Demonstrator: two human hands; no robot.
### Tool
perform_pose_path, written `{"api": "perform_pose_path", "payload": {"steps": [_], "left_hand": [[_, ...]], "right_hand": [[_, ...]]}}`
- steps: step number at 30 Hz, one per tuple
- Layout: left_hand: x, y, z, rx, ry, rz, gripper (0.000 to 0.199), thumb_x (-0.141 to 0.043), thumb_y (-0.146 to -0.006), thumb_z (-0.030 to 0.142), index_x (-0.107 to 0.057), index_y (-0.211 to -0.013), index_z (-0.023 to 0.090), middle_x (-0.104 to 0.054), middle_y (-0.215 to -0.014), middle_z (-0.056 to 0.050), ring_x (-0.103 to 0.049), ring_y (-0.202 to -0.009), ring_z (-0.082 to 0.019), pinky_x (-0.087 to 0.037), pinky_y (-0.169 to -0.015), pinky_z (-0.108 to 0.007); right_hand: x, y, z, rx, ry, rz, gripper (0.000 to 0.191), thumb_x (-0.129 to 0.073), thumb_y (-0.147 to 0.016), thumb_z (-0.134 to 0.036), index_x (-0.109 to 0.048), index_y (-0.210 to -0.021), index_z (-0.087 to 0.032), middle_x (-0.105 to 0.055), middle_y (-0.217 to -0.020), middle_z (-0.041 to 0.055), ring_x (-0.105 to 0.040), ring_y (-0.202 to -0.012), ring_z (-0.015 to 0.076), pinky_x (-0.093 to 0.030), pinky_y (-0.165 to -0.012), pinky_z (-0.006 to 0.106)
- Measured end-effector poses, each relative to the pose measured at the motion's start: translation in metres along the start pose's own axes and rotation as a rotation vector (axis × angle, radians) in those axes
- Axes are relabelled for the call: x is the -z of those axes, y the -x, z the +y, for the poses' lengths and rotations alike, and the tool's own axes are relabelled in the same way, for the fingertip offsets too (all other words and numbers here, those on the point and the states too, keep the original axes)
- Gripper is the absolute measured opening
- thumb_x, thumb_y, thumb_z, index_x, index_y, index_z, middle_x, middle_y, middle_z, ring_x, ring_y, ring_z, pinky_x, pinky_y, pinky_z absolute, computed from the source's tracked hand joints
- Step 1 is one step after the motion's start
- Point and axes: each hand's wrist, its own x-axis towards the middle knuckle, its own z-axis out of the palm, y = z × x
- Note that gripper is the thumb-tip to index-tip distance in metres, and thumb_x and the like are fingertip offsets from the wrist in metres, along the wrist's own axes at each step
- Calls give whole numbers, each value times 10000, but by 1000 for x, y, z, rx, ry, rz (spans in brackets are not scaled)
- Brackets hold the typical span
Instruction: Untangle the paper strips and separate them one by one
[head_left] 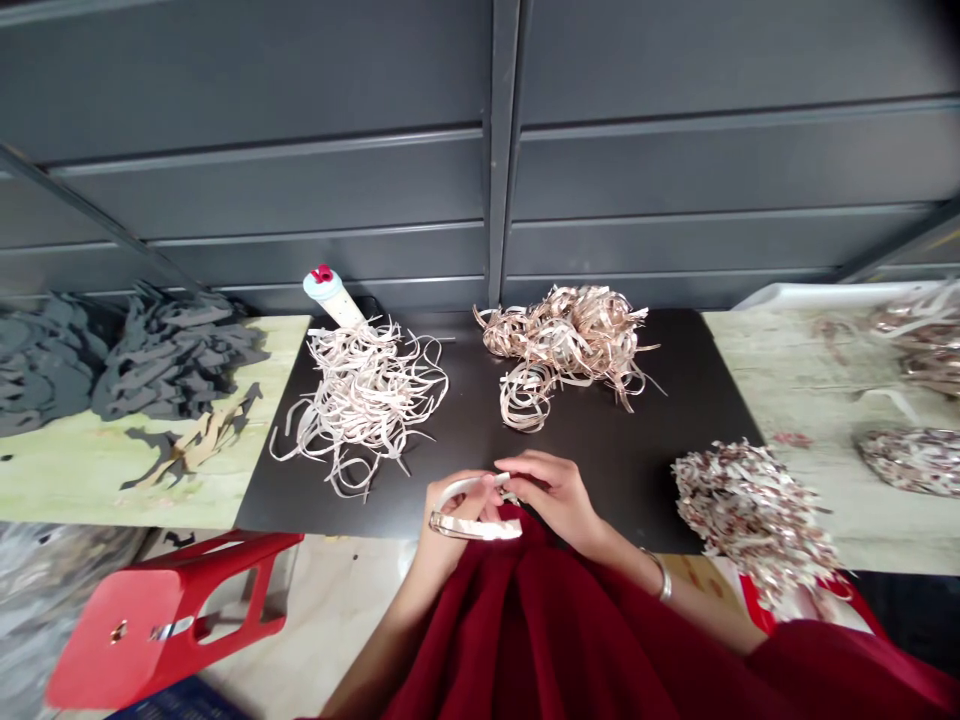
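Note:
At the front edge of the black table, my left hand (459,512) is closed on a pale strip (461,490) that curves around it in a loop, with a wider light end hanging below. My right hand (551,492) touches the same piece from the right, its thumb and fingers pinched near the strip's upper end. A loose pile of thin white strips (367,390) lies behind and to the left. Shiny rose-gold strips (574,340) are heaped behind and to the right. The small part between my fingertips is partly hidden.
A tumbler (334,296) stands behind the white strips. Grey cut pieces (172,350) lie on the left table (225,490). A large strip bundle (754,515) overhangs the right front edge. A red stool (127,625) is at lower left; a grey partition (360,185) rises behind.

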Motion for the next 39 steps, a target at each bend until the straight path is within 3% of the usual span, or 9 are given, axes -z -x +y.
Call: {"api": "perform_pose_path", "payload": {"steps": [6, 11, 18, 22, 28, 34, 39], "left_hand": [[-4, 4, 7, -110, -186, 94, 337, -565, -820, 405, -651, -636, 136, -611, -469, -8, -565, -445, -114, -459, -508, -213], [-3, 5, 13, -98, -269, 75, 253, -594, -776, 359, -708, -743, 135, -642, -486, -15, -588, -441, -135, -459, -482, -218], [-1, 6, 16, -140, -399, -4, 240, -552, -799, 298, -729, -766, 140, -640, -489, -19, -584, -466, -139, -420, -483, -208], [0, 5, 14, -236, -569, -58, 282, -495, -829, 271, -703, -675, 158, -631, -496, -8, -562, -479, -124, -409, -529, -208], [3, 4, 14, -304, -698, -119, 357, -449, -856, 270, -613, -557, 166, -621, -518, 6, -512, -467, -97, -382, -540, -196], [2, 4, 9, -270, -598, -109, 285, -475, -852, 238, -680, -667, 169, -635, -510, 15, -544, -463, -103, -387, -531, -188], [1, 5, 2, -254, -580, -51, 261, -478, -855, 241, -713, -766, 173, -650, -532, 14, -586, -502, -115, -406, -550, -190]], "right_hand": [[2, 5, -4, 135, 232, 44, 160, -553, -874, -223, -711, -851, -219, -689, -729, 41, -627, -652, 160, -489, -620, 270], [2, 6, -6, 241, 392, -2, 194, -498, -905, -195, -687, -941, -221, -698, -801, 54, -635, -711, 166, -500, -679, 280], [10, 1, -12, 271, 575, -187, 275, -398, -944, -198, -666, -886, -178, -666, -776, 72, -590, -696, 163, -446, -648, 267], [13, -3, -12, 272, 606, -299, 309, -382, -943, -189, -629, -759, -172, -599, -696, 47, -520, -628, 140, -376, -603, 252], [10, -11, -7, 330, 670, -316, 320, -429, -879, -122, -558, -590, -172, -493, -558, 2, -417, -544, 128, -296, -554, 261], [9, -13, 0, 278, 596, -257, 280, -446, -824, -100, -592, -597, -174, -525, -566, 9, -443, -552, 120, -307, -552, 246], [14, -14, -2, 260, 556, -356, 289, -424, -901, -183, -641, -710, -189, -568, -606, 20, -487, -581, 129, -341, -574, 241]]}}
